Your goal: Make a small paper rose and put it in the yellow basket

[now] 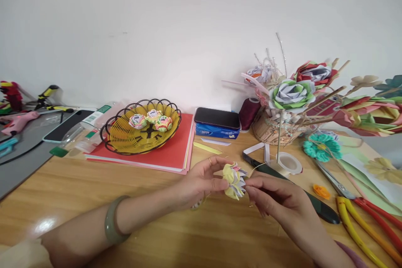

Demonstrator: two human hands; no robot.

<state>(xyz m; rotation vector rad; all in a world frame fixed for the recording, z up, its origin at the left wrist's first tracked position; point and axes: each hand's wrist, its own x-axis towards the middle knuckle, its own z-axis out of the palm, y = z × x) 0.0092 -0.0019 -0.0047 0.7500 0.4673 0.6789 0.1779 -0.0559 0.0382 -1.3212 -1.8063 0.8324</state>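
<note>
Left hand (199,182) is partly closed, with a small yellow-and-white paper flower (233,181) pinched between thumb and fingers and held above the bench (176,243). By the right hand (282,201), its thumb and fingertips drawn together, the petal tips on the flower's right side are pinched. A green bangle (114,220) is worn on the left forearm. Beyond it, a yellow woven basket (165,137) is set on a stack of red paper (176,157), with three paper roses (153,115) held inside. A black phone (216,117) is laid on a blue pack (216,131). On the right, a small orange flower (321,191) is placed near red-handled scissors (341,186).
</note>
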